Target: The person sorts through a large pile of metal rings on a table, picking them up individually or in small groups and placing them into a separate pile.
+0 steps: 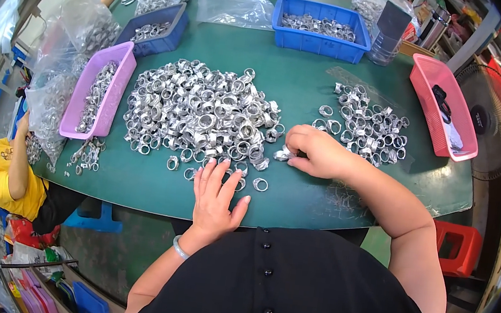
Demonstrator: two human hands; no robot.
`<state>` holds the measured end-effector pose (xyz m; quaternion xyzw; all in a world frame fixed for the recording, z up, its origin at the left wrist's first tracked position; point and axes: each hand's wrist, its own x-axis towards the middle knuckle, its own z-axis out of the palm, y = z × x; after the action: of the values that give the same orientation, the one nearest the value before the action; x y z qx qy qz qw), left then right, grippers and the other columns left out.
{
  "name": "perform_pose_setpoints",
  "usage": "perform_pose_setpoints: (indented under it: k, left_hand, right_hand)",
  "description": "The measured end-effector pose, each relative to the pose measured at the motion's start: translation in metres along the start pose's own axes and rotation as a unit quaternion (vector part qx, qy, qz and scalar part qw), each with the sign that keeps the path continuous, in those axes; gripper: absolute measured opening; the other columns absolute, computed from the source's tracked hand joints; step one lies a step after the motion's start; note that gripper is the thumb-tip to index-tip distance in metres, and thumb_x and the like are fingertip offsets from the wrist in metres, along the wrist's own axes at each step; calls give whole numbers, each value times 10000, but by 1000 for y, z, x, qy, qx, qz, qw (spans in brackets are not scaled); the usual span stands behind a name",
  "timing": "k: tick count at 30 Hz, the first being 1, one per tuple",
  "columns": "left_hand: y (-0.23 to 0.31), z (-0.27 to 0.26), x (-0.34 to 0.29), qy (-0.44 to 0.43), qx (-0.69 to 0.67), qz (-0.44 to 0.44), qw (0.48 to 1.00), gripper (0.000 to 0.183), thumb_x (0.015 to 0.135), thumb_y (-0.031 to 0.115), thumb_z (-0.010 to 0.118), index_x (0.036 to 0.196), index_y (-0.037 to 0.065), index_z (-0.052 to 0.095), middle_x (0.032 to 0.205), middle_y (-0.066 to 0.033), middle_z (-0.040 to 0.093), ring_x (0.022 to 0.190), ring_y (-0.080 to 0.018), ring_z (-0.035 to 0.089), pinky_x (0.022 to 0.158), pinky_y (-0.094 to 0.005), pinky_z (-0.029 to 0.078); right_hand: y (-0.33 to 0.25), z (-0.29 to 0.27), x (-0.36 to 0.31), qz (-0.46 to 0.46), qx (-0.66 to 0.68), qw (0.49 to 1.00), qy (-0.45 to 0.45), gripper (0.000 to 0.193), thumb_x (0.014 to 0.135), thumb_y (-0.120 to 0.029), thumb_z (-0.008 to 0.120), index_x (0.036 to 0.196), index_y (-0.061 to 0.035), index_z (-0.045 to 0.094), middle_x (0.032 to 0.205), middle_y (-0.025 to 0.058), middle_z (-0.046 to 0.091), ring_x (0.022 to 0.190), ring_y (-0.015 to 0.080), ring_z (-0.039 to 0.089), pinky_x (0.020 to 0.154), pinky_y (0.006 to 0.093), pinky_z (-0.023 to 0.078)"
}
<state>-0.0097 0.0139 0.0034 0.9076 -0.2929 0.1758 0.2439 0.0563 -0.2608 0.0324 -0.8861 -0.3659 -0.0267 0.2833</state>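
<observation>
A large heap of silver metal rings [200,106] covers the middle of the green table [295,202]. At the heap's near edge lies my left hand [215,199], its fingers stretched and apart, the tips touching a few rings. My right hand [313,152] is at the heap's right side, fingers curled in a pinch on a silver ring [283,154]; the palm hides whether more are in it. Right of that hand, a smaller group of rings [370,124] is spread on the table. One loose ring [260,184] rests between my hands, nearer the table's front edge.
Left of the heap stands a purple basket [124,78] of metal pieces. Two blue bins, a grey-blue one [178,29] and a brighter one [320,47], stand farther back. A pink basket [444,108] is at right, beside a fan [486,120]. Co-workers [7,173] sit at the left and far side.
</observation>
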Motion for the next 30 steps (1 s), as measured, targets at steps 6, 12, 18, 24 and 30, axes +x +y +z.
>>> perform_pose_setpoints:
  k: [6, 12, 18, 24, 30]
  left_hand:
    - [-1, 0, 0, 2, -5, 6, 1000, 522, 713, 187, 724, 1190, 41, 571, 1302, -197, 478, 1243, -432, 399, 1018, -548, 292]
    - [-1, 0, 0, -3, -9, 4, 1000, 520, 713, 181, 720, 1189, 34, 570, 1298, -204, 477, 1239, -440, 400, 1016, -540, 305]
    - [-1, 0, 1, 1, -14, 4, 1000, 518, 715, 171, 720, 1192, 33, 570, 1302, -204, 477, 1245, -448, 395, 1018, -530, 319]
    - [-2, 1, 0, 8, -21, 9, 1000, 512, 719, 168, 719, 1190, 34, 573, 1305, -208, 476, 1240, -451, 401, 1013, -526, 330]
    - [-1, 1, 0, 9, -25, 9, 1000, 505, 718, 166, 720, 1184, 34, 577, 1304, -213, 477, 1234, -451, 405, 1015, -525, 333]
  right_hand:
    - [1, -1, -3, 190, 233, 953, 26, 264, 751, -76, 663, 982, -31, 542, 873, 117, 606, 709, 258, 593, 655, 340, 482]
    - [-17, 4, 2, -17, 77, 997, 12, 333, 768, -147, 678, 1083, -80, 591, 1017, 108, 557, 955, 306, 564, 787, 396, 485]
    - [-18, 5, -3, -27, -12, 999, -32, 216, 767, -162, 677, 962, -96, 613, 984, 79, 550, 905, 286, 556, 775, 401, 463]
    - [-23, -1, -3, -40, -63, 996, -45, 195, 710, -123, 660, 890, -76, 600, 944, 74, 547, 921, 262, 532, 801, 386, 423]
    - [13, -30, -19, 44, -258, 965, -20, 133, 656, -87, 622, 785, -56, 619, 933, 102, 545, 1031, 290, 497, 905, 424, 391]
